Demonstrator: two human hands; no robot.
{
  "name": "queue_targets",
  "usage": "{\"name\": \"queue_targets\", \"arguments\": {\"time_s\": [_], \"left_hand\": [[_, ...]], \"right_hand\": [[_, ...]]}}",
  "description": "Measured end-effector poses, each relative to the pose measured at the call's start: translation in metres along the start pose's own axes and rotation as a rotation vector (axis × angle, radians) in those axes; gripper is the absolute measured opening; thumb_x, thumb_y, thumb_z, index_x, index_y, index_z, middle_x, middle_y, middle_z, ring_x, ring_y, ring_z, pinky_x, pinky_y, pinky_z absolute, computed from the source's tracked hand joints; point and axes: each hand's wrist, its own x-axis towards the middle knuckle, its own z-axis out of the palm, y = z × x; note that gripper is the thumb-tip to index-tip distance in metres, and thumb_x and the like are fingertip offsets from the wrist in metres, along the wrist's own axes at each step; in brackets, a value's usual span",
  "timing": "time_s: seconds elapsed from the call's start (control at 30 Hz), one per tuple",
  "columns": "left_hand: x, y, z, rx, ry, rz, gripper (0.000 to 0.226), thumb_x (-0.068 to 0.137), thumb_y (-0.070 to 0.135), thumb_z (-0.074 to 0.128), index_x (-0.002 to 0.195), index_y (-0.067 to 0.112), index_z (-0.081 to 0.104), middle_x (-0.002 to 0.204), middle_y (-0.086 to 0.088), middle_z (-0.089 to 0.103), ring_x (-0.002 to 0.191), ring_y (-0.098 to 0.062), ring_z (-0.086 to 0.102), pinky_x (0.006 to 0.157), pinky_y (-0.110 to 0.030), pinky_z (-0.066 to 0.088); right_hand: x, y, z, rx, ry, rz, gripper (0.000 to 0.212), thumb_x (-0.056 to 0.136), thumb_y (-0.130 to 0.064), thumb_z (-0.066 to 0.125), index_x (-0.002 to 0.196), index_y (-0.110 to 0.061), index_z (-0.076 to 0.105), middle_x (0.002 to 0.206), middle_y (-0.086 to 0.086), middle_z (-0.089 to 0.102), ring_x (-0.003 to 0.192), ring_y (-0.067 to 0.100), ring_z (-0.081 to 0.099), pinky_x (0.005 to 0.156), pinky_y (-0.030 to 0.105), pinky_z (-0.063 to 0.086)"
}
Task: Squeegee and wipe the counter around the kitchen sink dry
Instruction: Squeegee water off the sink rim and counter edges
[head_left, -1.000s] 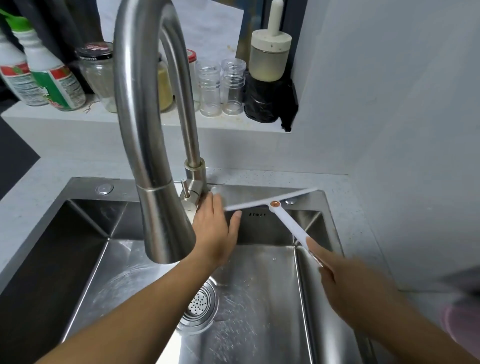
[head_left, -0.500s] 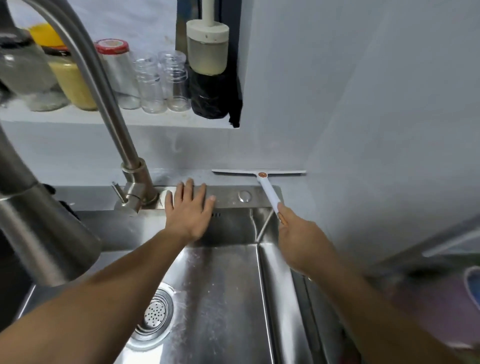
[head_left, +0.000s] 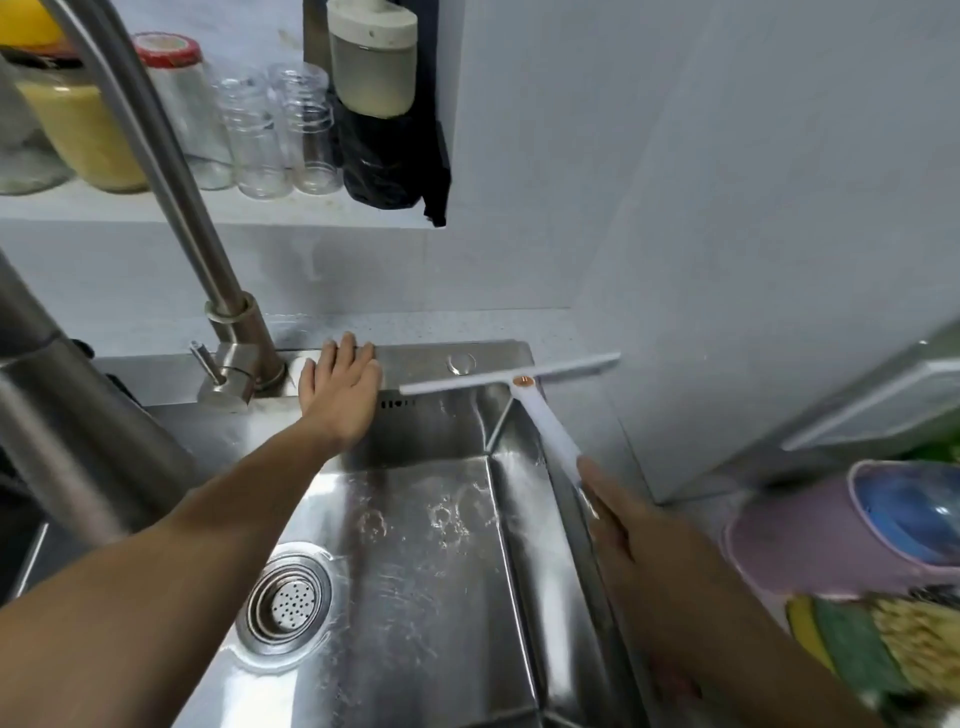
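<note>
My right hand (head_left: 631, 525) clamps the squeegee (head_left: 524, 382) handle, left hand (head_left: 340, 387) flat and spread at centre frame; a tilted blade could skip water.

Pale grey walls (head_left: 727, 182) meet in a corner behind the sink area. A white ledge (head_left: 218, 210) runs along the back wall, carrying glass jars (head_left: 249, 135), one red-lidded jar (head_left: 176, 98), a jar of yellow grains (head_left: 83, 135) and a black bag (head_left: 384, 161). A dark window frame (head_left: 431, 78) rises above it. Light is soft and even.
</note>
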Motion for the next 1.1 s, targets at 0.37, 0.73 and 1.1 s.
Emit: {"name": "queue_targets", "arguments": {"time_s": [0.37,0.73,1.1], "left_hand": [[0.001,-0.008,0.002,-0.062,0.005,0.028,0.062,0.106,0.049,0.007,0.159,0.024,0.023,0.171,0.0,0.001,0.156,-0.018,-0.009,0.123,-0.04,-0.011],[0.0,-0.014,0.01,0.029,0.063,0.112,0.061,0.106,0.049,0.013,0.156,0.018,0.028,0.17,-0.006,0.006,0.156,-0.025,-0.004,0.123,-0.046,-0.007],[-0.082,-0.012,-0.004,-0.144,0.278,0.183,0.049,0.1,0.041,0.034,0.126,0.008,0.06,0.135,-0.021,0.058,0.125,-0.041,0.052,0.105,-0.051,0.038]], "right_hand": [[0.082,0.004,0.037,-0.167,0.099,0.018,0.044,0.1,-0.02,0.035,0.142,-0.035,0.032,0.07,-0.001,0.057,0.057,0.016,0.053,0.054,0.033,0.041],[-0.07,0.004,0.054,-0.08,0.012,0.184,0.051,0.105,-0.033,0.028,0.152,-0.046,0.014,0.126,0.012,0.061,0.1,0.026,0.061,0.086,0.037,0.05],[-0.028,-0.004,0.044,-0.076,0.144,0.1,0.038,0.102,-0.022,0.035,0.139,-0.027,0.045,0.098,0.005,0.067,0.084,0.028,0.061,0.075,0.034,0.047]]}}
